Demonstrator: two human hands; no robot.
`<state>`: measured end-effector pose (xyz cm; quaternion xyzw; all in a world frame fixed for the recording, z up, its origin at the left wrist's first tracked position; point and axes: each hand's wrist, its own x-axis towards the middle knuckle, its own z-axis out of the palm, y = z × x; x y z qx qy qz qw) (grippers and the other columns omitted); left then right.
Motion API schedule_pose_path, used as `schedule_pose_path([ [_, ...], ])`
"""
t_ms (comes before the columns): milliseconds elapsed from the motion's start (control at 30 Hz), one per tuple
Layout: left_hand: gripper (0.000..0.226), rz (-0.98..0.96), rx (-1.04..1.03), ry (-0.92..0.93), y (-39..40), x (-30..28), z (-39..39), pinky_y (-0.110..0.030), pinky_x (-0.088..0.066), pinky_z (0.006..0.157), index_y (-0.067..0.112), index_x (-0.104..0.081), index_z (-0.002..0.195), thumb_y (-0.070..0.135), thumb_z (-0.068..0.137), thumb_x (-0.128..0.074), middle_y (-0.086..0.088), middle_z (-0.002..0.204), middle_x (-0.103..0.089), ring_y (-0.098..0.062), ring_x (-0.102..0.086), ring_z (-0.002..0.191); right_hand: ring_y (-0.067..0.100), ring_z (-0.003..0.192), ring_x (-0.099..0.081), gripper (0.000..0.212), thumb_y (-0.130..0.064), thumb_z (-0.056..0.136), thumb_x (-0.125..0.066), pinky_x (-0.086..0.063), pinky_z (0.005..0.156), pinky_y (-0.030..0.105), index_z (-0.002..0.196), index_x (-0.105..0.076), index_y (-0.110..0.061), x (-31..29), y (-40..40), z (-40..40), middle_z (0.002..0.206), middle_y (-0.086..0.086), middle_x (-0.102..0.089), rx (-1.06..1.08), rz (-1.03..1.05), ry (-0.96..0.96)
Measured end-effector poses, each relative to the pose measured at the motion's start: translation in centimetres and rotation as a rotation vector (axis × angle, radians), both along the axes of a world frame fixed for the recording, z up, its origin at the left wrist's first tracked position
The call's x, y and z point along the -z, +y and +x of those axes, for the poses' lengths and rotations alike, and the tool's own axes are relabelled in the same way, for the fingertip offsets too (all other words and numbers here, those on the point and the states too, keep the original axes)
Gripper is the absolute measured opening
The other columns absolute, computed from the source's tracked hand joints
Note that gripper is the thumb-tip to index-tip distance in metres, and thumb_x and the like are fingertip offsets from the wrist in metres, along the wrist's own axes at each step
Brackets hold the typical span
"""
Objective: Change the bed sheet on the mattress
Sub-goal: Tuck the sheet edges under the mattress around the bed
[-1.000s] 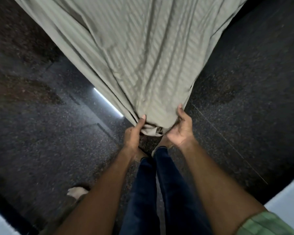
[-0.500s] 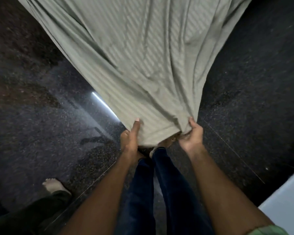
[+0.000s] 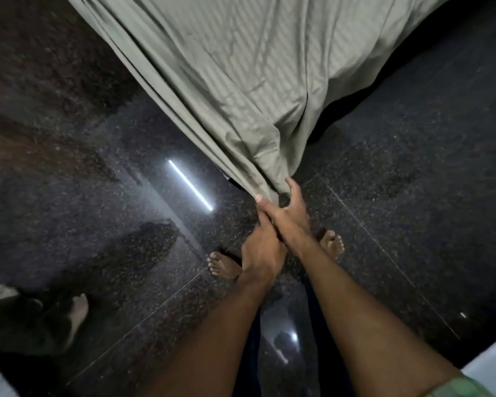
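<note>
Here, in the head view, both arms are reaching forward and down, hands meeting at the gathered lower tip of the grey-green striped bed sheet (image 3: 241, 81). The left hand (image 3: 262, 253) is pinching that tip with thumb extended; the right hand (image 3: 291, 216) is overlapping it, fingers curling onto the cloth. The sheet is hanging above the dark speckled floor (image 3: 98, 196).
</note>
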<state>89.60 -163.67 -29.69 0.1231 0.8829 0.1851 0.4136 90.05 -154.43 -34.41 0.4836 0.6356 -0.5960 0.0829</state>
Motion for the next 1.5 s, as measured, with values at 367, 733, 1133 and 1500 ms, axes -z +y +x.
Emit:
schedule_pose_path([
  [367,0.04,0.187,-0.005,0.349,1.7,0.9,-3.6,-0.043,-0.052,0.097,0.023,-0.065,0.127,0.015,0.089,-0.058,0.001,0.123,-0.058,-0.023,-0.059,0.106,0.034,0.103,-0.063,0.016,-0.03,0.1,-0.053,-0.044,0.079,0.039,0.109,-0.058,-0.018,-2.0,6.7,-9.0,0.108,0.012,-0.069,-0.235,0.365,0.094],
  [733,0.055,0.063,0.168,0.701,2.3,0.6,-17.1,-0.046,-0.052,0.091,0.021,-0.055,0.126,0.006,0.075,-0.069,-0.005,0.138,-0.049,-0.029,-0.053,0.119,0.032,0.118,-0.063,0.058,-0.012,0.086,-0.065,-0.048,0.086,0.038,0.137,-0.046,-0.031,0.5,5.3,-11.4,0.128,0.002,-0.068,-0.327,0.448,0.108],
  [1133,0.038,-0.011,0.793,0.834,-2.9,3.5,-23.7,-0.04,-0.039,0.095,0.026,-0.059,0.127,0.015,0.091,-0.054,-0.001,0.12,-0.059,-0.026,-0.052,0.115,0.012,0.116,-0.058,0.065,0.009,0.076,-0.072,-0.056,0.096,0.029,0.127,-0.047,-0.023,1.8,-0.1,-11.3,0.139,-0.008,-0.044,-0.107,0.582,0.18],
  [1500,0.046,0.153,0.877,0.795,-3.0,3.7,-25.7,-0.043,-0.04,0.099,0.024,-0.059,0.127,0.028,0.094,-0.028,-0.003,0.137,-0.058,-0.028,-0.051,0.128,0.018,0.106,-0.064,0.041,0.0,0.089,-0.057,-0.046,0.082,0.03,0.119,-0.069,-0.025,1.4,-3.1,-11.6,0.116,-0.005,-0.072,-0.13,0.649,0.141],
])
